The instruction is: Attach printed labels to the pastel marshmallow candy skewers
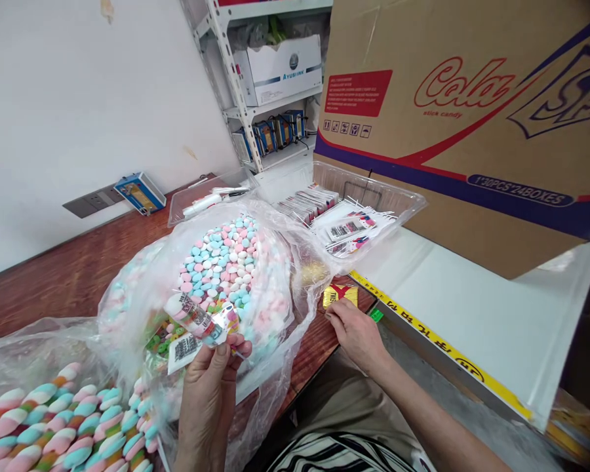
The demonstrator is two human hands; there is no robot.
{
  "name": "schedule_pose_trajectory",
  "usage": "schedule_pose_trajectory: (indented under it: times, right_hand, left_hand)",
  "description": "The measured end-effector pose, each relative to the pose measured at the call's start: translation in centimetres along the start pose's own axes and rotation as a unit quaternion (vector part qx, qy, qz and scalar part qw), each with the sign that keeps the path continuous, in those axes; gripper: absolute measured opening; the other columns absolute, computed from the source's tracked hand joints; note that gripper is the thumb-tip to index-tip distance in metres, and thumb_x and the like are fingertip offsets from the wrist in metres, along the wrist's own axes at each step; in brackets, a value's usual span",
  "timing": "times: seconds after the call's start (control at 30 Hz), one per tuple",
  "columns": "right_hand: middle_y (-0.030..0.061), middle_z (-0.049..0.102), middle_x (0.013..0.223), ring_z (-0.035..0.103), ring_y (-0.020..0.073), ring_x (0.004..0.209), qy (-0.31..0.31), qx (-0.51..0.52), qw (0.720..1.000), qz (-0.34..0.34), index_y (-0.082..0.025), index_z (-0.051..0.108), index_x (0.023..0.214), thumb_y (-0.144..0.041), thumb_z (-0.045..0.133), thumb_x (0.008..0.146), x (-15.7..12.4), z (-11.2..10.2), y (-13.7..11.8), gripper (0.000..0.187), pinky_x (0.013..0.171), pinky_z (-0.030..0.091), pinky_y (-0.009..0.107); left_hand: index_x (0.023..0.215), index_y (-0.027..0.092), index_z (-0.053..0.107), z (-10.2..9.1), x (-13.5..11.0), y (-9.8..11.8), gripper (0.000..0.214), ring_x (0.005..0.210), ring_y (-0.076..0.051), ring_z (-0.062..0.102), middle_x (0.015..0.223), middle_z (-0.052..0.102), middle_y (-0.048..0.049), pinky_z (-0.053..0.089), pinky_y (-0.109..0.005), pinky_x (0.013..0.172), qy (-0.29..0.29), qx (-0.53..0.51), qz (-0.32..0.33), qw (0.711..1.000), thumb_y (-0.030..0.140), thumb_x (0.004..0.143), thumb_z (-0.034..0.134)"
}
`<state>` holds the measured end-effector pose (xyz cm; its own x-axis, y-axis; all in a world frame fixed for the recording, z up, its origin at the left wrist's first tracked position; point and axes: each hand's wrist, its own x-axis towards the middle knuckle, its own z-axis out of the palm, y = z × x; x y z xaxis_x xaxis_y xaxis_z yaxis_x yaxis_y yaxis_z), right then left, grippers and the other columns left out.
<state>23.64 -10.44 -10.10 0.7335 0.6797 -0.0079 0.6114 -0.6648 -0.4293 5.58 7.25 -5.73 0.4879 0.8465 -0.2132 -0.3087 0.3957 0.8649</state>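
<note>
My left hand (216, 383) pinches the gathered end of a small clear candy bag (199, 318), which is printed with dark and coloured lettering and has pale candies inside. It is held up in front of a large open plastic bag of pink, blue and white candies (223, 259). Near the table's edge, my right hand (356, 331) rests with its fingers curled together on a yellow pack of twist ties (341, 296) with red marks. Whatever its fingertips may grip is too small to tell. A white printed card (181, 351) shows behind my left wrist.
Another bag of twisted marshmallows (69, 419) fills the lower left. A clear tray (408, 200) with printed packets and white sticks stands beyond the candy bag. A big cardboard box (452, 144) stands on the white surface at right. White shelving (236, 78) rises behind.
</note>
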Motion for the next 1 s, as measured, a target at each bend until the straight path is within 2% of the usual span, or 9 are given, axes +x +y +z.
schedule_pose_trajectory:
  times: [0.4, 0.6, 0.7, 0.77, 0.83, 0.9, 0.93, 1.0]
  right_hand:
    - [0.0036, 0.069, 0.097, 0.064, 0.0171, 0.091, -0.050, -0.063, 0.996, -0.048, -0.022, 0.065, 0.088, -0.022, 0.044, 0.098, -0.6, -0.6, 0.0, 0.023, 0.068, 0.040, 0.024]
    - [0.0074, 0.066, 0.102, 0.063, 0.0186, 0.089, -0.051, -0.076, 0.994, -0.052, -0.020, 0.064, 0.091, -0.022, 0.046, 0.096, -0.5, 0.6, -1.3, 0.019, 0.071, 0.041, 0.026]
    - [0.0100, 0.066, 0.103, 0.062, 0.0216, 0.095, -0.050, -0.069, 0.995, -0.056, -0.018, 0.063, 0.091, -0.018, 0.044, 0.096, -0.2, 1.3, -1.5, 0.020, 0.075, 0.042, 0.028]
    - [0.0106, 0.065, 0.104, 0.063, 0.0218, 0.093, -0.052, -0.056, 0.995, -0.059, -0.018, 0.061, 0.092, -0.018, 0.043, 0.096, -0.3, 1.0, -1.2, 0.018, 0.074, 0.043, 0.029]
    - [0.0090, 0.066, 0.099, 0.064, 0.0196, 0.084, -0.060, -0.039, 0.995, -0.068, -0.018, 0.059, 0.090, -0.018, 0.042, 0.096, -1.0, -0.1, -0.9, 0.017, 0.070, 0.043, 0.028]
    - [0.0050, 0.067, 0.088, 0.063, 0.0169, 0.074, -0.072, 0.011, 0.993, -0.090, -0.021, 0.055, 0.085, -0.021, 0.041, 0.097, -2.1, -2.0, -0.7, 0.019, 0.066, 0.044, 0.026]
    - [0.0037, 0.066, 0.083, 0.062, 0.0166, 0.072, -0.077, 0.081, 0.988, -0.102, -0.022, 0.053, 0.081, -0.022, 0.041, 0.098, -2.8, -3.0, -0.7, 0.020, 0.065, 0.043, 0.026]
    - [0.0010, 0.063, 0.075, 0.058, 0.0158, 0.065, -0.095, 0.215, 0.961, -0.142, -0.024, 0.051, 0.077, -0.031, 0.045, 0.098, -4.0, -4.8, -1.3, 0.023, 0.060, 0.042, 0.026]
  left_hand:
    - [0.069, 0.016, 0.071, -0.1, 0.1, -0.3, 0.026, 0.069, -0.015, 0.066, 0.075, 0.073, -0.0033, 0.057, -0.027, 0.064, 0.013, 0.007, -0.011, 1.000, 0.029, 0.056, 0.089]
    - [0.064, 0.016, 0.069, 0.4, 0.1, -0.6, 0.030, 0.060, -0.014, 0.063, 0.071, 0.071, -0.0025, 0.054, -0.028, 0.061, 0.009, 0.034, -0.009, 0.999, 0.033, 0.050, 0.090]
    - [0.065, 0.015, 0.069, 0.1, 0.0, -0.5, 0.031, 0.060, -0.014, 0.060, 0.070, 0.070, -0.0030, 0.051, -0.027, 0.063, -0.001, 0.076, 0.009, 0.997, 0.037, 0.054, 0.087]
    - [0.068, 0.016, 0.068, -0.4, 0.1, -0.3, 0.029, 0.064, -0.014, 0.058, 0.070, 0.067, -0.0025, 0.048, -0.026, 0.065, -0.001, 0.128, 0.040, 0.991, 0.040, 0.061, 0.083]
    - [0.066, 0.017, 0.067, -0.8, 0.1, 0.3, 0.027, 0.066, -0.014, 0.054, 0.068, 0.063, -0.0008, 0.043, -0.025, 0.065, 0.011, 0.226, 0.088, 0.970, 0.041, 0.068, 0.078]
    - [0.065, 0.018, 0.066, -0.9, 0.2, 0.9, 0.024, 0.066, -0.015, 0.050, 0.065, 0.058, 0.0005, 0.039, -0.024, 0.063, 0.021, 0.333, 0.146, 0.931, 0.038, 0.074, 0.074]
    - [0.067, 0.019, 0.067, -0.9, 0.2, 1.1, 0.020, 0.067, -0.016, 0.050, 0.066, 0.058, 0.0005, 0.038, -0.025, 0.064, 0.019, 0.373, 0.178, 0.910, 0.036, 0.077, 0.071]
    - [0.074, 0.021, 0.069, -0.4, 0.1, 1.3, 0.013, 0.073, -0.018, 0.052, 0.072, 0.060, -0.0011, 0.039, -0.026, 0.069, 0.004, 0.418, 0.239, 0.877, 0.030, 0.081, 0.065]
